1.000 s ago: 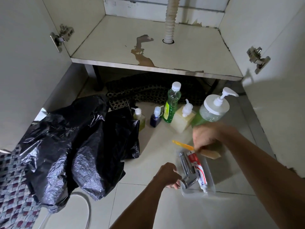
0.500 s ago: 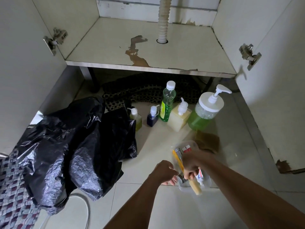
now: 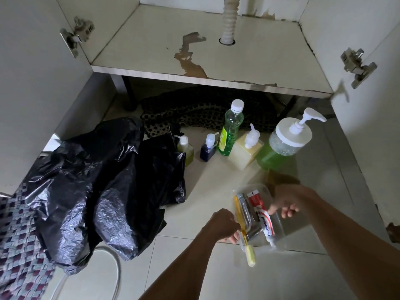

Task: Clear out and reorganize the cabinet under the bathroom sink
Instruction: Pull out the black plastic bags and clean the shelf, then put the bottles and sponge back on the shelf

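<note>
— Cabinet [image 3: 216, 55] — how did it look?

— Doors swung wide, shelf bare except for the ribbed drain hose [image 3: 231, 20] going down through its hole, and a brown patch [image 3: 190, 59] where the surface had peeled.

— And your hands?

— My left hand [image 3: 223, 223] was curled on the near-left edge of a clear tray [image 3: 279, 230] on the floor tiles. My right hand [image 3: 287, 202] hung over the tray's far-right side, fingers loose and spread, gripping nothing.

— What lay in the tray?

— A toothpaste tube [image 3: 263, 215], a chrome tap piece [image 3: 246, 213] beside it, and a yellow toothbrush [image 3: 243, 232] along the left edge, its head poking out over the near rim.

— Anything else?

— A row of bottles stood on the floor just below the shelf's front edge: small yellow pump [image 3: 185, 149], small blue one [image 3: 208, 148], tall green bottle [image 3: 230, 131], square cream dispenser [image 3: 245, 151], big green pump jar [image 3: 283, 144]. A brown sponge [image 3: 281, 179] sat between the jar and the tray. Black bags [image 3: 97, 187] were heaped to the left — a dark mat [image 3: 194, 111] lay under the cabinet.
</note>
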### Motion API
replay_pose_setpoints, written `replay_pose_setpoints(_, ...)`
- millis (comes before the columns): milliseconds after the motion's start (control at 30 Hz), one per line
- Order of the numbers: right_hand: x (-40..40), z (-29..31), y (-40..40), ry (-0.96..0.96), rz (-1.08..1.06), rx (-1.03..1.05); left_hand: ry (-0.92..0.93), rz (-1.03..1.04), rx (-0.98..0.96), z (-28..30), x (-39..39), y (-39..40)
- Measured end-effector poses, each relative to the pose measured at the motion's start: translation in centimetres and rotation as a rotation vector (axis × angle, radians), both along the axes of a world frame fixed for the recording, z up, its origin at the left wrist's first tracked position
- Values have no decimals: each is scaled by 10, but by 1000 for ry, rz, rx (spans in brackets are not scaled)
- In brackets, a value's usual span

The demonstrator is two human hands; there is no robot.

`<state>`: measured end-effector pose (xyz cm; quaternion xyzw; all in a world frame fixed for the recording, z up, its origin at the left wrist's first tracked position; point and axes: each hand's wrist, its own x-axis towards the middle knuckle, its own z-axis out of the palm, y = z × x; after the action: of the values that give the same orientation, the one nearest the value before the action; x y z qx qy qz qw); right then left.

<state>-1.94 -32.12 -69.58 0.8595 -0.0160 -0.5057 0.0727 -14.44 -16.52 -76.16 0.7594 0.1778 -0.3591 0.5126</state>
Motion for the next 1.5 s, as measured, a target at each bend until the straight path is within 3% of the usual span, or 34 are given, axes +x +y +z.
replay_pose_setpoints(133, -11, -23, -2, 155, 44, -70, 37, 33, 14, 6, 1, 0)
replay_pose_setpoints(333, -29, 47, 10, 75, -9, 129, 135, 23, -6, 87, -6, 31)
replay_pose_setpoints(667, -66, 302, 57, -57, -2, 300, 168, 47, 51, 347, -29, 82)
replay_pose_setpoints(867, -82, 485, 96, -189, -15, 487, 75, 1, 143, 533, -41, 124)
replay_pose_setpoints(1100, -73, 664, 166, -368, -9, 656, -86, 45, 221, 712, -34, 206)
replay_pose_setpoints(1300, -42, 760, 227, -467, -46, 796, -243, 88, 272, 827, -5, 276)
replay_pose_setpoints(1500, -8, 801, 279, -474, -217, 942, -386, 284, 320, 873, 27, 325)
